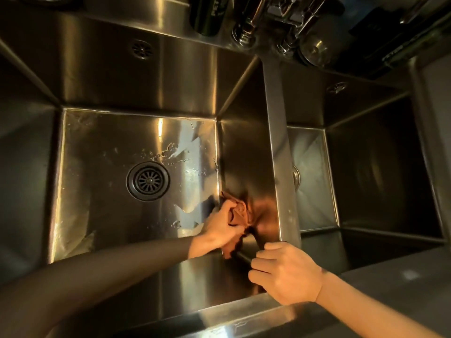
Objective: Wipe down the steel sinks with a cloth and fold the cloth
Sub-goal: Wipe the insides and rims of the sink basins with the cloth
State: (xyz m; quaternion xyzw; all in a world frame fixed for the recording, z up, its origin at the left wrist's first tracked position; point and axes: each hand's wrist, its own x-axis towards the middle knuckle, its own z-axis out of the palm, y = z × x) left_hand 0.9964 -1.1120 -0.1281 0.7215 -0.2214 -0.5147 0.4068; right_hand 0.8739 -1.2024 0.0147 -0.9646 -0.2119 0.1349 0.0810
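At the front right corner of the left sink [97, 191], low on its right wall, the left hand [220, 226] presses a bunched brown cloth [240, 213] to the steel, fingers curled into its folds. The cloth sits where wall meets floor, on the wall side of the hand. Its long axis runs along the wall, front to back.

The right hand [285, 272] is higher up, at the front end of the divider [278, 142] between the two sinks. Its fingers are curled, but I cannot tell whether they grip the edge or only rest there.

Droplets [168, 152] lie on the floor between the drain [148, 181] and the back right corner, so this sink looks only partly wiped. Judging by how the cloth lies, a stroke would most easily run back along the wall, or left across the floor toward the water.

The right sink [366, 167] is across the divider and nearer the right hand, so reaching it may call for passing the cloth over. Folding is not yet begun.
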